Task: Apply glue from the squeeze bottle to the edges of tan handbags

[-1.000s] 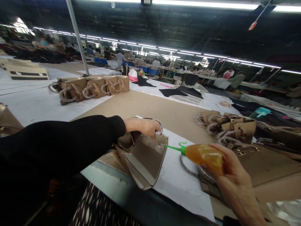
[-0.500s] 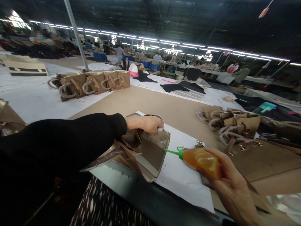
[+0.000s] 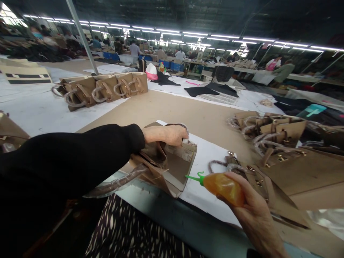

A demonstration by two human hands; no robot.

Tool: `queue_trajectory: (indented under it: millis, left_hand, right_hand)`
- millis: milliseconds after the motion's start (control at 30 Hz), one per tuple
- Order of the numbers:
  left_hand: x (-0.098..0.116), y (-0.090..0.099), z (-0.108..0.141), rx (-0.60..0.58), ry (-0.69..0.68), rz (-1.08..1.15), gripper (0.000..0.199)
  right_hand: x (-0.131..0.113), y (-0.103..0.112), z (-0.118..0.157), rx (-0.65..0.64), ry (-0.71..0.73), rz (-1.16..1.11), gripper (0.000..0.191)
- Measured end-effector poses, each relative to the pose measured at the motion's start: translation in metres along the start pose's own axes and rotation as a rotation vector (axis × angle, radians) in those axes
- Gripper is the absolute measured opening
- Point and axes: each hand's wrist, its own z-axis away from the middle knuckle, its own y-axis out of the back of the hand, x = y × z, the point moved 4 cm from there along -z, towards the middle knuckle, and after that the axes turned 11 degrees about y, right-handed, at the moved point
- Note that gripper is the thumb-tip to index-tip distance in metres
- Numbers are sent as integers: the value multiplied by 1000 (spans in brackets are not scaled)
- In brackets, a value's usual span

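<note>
An open taupe handbag (image 3: pixel 177 168) lies on its side on white paper (image 3: pixel 204 193) at the table's front edge. My left hand (image 3: pixel 176 135) reaches over it, fingers closed on the bag's far upper edge near a wrapped handle. In my right hand (image 3: pixel 242 193) is a squeeze bottle (image 3: pixel 224 187) of amber liquid with a green nozzle. The nozzle's tip points left, at the bag's right edge; whether it touches cannot be made out. A second plastic-wrapped handle (image 3: pixel 126 180) sticks out toward my lap.
A row of taupe bags (image 3: pixel 102 87) stands at the back left. More bags (image 3: pixel 279 132) are piled at the right, close to my right hand. Black pieces (image 3: pixel 201 91) lie farther back. A metal pole (image 3: pixel 83 39) rises behind the row. People work in the distance.
The bottle in my right hand has moved slightly left and its nozzle tip now sits lower along the bag's edge. The near handle shows more. The camera view has shifted a little.
</note>
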Motion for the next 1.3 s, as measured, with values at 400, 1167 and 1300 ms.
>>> queue_trajectory:
  millis: [400, 1167, 1300]
  left_hand:
    - [12, -14, 17, 45, -21, -35, 13]
    - [-9, 1, 48, 423, 95, -346, 31]
    - [-8, -39, 43, 360, 148, -332, 36]
  right_hand:
    - [19, -24, 39, -59, -157, -157, 39]
    - [37, -46, 9, 353, -483, -641, 57]
    - [48, -58, -2, 323, -447, -544, 59]
